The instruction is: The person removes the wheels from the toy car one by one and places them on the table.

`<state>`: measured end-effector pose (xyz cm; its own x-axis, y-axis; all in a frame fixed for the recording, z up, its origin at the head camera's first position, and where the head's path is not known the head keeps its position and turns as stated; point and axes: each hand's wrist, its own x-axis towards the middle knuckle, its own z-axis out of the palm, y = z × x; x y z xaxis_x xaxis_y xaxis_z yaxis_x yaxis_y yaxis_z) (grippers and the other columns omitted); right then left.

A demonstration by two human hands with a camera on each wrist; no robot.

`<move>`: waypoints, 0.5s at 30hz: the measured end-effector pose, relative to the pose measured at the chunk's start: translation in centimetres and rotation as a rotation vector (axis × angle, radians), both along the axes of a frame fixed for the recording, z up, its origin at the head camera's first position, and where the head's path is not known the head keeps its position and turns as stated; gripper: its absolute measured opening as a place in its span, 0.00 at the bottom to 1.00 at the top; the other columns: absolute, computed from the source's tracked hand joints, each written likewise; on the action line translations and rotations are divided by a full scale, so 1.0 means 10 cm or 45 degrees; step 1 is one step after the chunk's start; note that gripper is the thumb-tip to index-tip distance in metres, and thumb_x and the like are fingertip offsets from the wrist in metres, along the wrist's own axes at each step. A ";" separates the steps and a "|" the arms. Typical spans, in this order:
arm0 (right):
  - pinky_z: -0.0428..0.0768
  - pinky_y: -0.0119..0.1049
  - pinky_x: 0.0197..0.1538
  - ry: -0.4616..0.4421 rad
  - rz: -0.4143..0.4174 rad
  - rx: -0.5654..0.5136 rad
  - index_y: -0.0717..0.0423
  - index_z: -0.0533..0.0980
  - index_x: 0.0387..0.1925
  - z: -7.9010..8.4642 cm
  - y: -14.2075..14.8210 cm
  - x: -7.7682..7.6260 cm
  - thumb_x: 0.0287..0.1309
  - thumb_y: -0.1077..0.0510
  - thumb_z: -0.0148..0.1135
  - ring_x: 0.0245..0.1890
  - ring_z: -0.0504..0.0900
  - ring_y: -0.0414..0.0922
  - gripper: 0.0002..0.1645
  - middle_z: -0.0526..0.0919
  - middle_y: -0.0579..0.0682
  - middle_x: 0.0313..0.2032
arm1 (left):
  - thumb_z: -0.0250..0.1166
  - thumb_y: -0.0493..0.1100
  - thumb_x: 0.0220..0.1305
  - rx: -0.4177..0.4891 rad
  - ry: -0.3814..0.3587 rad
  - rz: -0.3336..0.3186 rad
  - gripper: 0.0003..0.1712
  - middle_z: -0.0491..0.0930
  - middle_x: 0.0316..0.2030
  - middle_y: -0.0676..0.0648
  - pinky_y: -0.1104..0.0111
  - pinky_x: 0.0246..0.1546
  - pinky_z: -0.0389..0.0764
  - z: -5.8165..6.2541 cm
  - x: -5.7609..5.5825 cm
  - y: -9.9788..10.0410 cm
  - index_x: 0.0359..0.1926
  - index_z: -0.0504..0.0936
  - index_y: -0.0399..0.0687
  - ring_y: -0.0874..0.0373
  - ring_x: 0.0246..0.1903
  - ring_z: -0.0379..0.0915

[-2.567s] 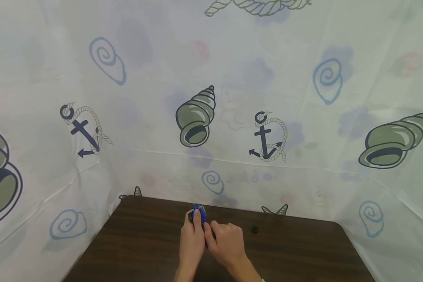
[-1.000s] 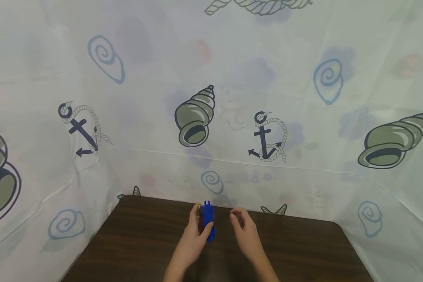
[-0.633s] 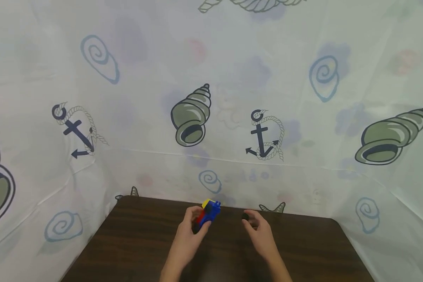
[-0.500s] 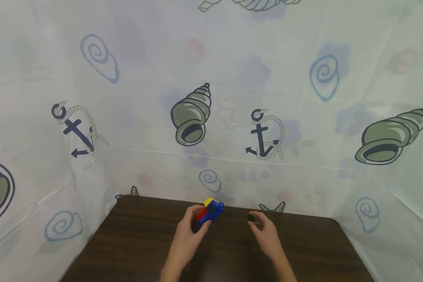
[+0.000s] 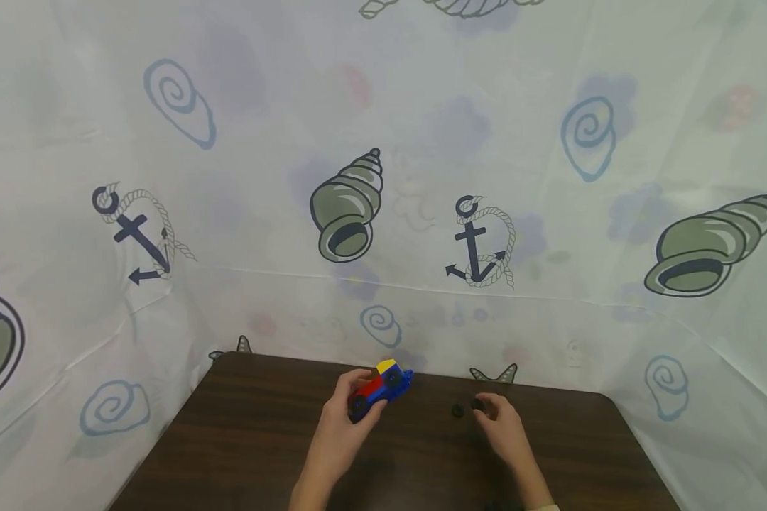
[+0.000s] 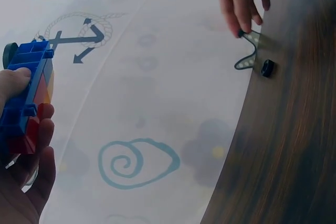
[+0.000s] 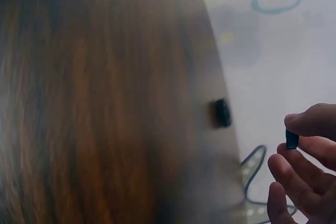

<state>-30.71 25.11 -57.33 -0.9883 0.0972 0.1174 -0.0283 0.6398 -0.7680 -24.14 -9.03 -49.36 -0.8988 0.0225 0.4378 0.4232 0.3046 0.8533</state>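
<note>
The person's left hand [image 5: 340,431] grasps a blue, red and yellow plastic toy vehicle [image 5: 376,392], thumb on the blue side and fingers curled along the red side. The toy vehicle slants up and to the right out of this grip, its yellow part beyond the fingertips, and the left wrist view shows a dark green-black wheel [image 6: 9,55] past the thumb. Well apart to the right of that grip, the person's right hand [image 5: 503,429] pinches a small black rounded piece [image 7: 292,139] between thumb and finger, the other fingers loosely bent below it. Just left of this pinch, apart from the fingertips, a second small black round piece [image 5: 457,410] lies on the dark brown wood-grain table [image 5: 249,426], which extends under both hands. Beyond both grips rises a white cloth [image 5: 268,234] printed with shells and anchors; a grey starfish print [image 5: 495,376] sits just past the right hand, at the table's far edge.
</note>
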 end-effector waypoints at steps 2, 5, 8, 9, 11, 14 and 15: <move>0.83 0.47 0.45 -0.027 -0.007 0.031 0.62 0.80 0.62 -0.05 0.03 -0.03 0.72 0.58 0.68 0.47 0.83 0.49 0.21 0.86 0.57 0.51 | 0.78 0.44 0.67 0.012 0.002 -0.003 0.30 0.86 0.56 0.52 0.65 0.52 0.86 0.01 0.01 0.00 0.63 0.74 0.64 0.56 0.53 0.85; 0.84 0.52 0.47 -0.056 -0.009 0.088 0.63 0.82 0.60 -0.11 0.06 -0.07 0.71 0.59 0.69 0.47 0.85 0.53 0.20 0.88 0.59 0.49 | 0.79 0.43 0.66 0.020 0.001 -0.026 0.27 0.86 0.54 0.52 0.67 0.51 0.86 0.02 0.02 0.01 0.60 0.76 0.64 0.56 0.52 0.85; 0.84 0.57 0.49 -0.083 0.005 0.118 0.61 0.83 0.58 -0.15 0.08 -0.10 0.68 0.59 0.70 0.50 0.86 0.59 0.19 0.88 0.62 0.52 | 0.79 0.42 0.65 0.025 0.008 -0.040 0.27 0.86 0.54 0.53 0.68 0.51 0.86 0.02 0.03 0.01 0.60 0.78 0.66 0.57 0.52 0.85; 0.84 0.59 0.51 -0.092 0.010 0.122 0.60 0.83 0.57 -0.16 0.08 -0.12 0.68 0.59 0.71 0.52 0.86 0.61 0.19 0.87 0.63 0.54 | 0.79 0.41 0.65 0.025 0.017 -0.038 0.27 0.86 0.55 0.54 0.68 0.53 0.86 0.02 0.03 0.01 0.59 0.78 0.66 0.57 0.53 0.85; 0.83 0.60 0.51 -0.111 0.014 0.130 0.59 0.83 0.57 -0.19 0.08 -0.14 0.67 0.58 0.71 0.54 0.85 0.61 0.19 0.86 0.63 0.54 | 0.79 0.39 0.65 0.026 0.026 -0.035 0.28 0.85 0.55 0.56 0.68 0.53 0.86 0.02 0.03 0.01 0.59 0.79 0.67 0.58 0.54 0.84; 0.82 0.53 0.44 -0.139 0.005 0.141 0.58 0.83 0.57 -0.22 0.08 -0.18 0.67 0.57 0.72 0.45 0.84 0.54 0.19 0.86 0.58 0.48 | 0.79 0.38 0.64 0.026 0.050 -0.036 0.28 0.85 0.56 0.56 0.68 0.54 0.86 0.03 0.02 0.01 0.59 0.80 0.66 0.57 0.55 0.85; 0.80 0.49 0.41 -0.145 -0.003 0.144 0.57 0.83 0.56 -0.23 0.08 -0.19 0.66 0.57 0.72 0.41 0.82 0.51 0.19 0.85 0.55 0.45 | 0.79 0.37 0.64 0.026 0.055 -0.038 0.28 0.86 0.56 0.55 0.67 0.54 0.86 0.03 0.02 0.01 0.60 0.80 0.65 0.56 0.55 0.85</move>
<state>-32.63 25.96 -59.63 -0.9956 0.0924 0.0149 0.0567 0.7224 -0.6892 -23.91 -8.90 -49.03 -0.8780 0.0397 0.4770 0.4686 0.2738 0.8399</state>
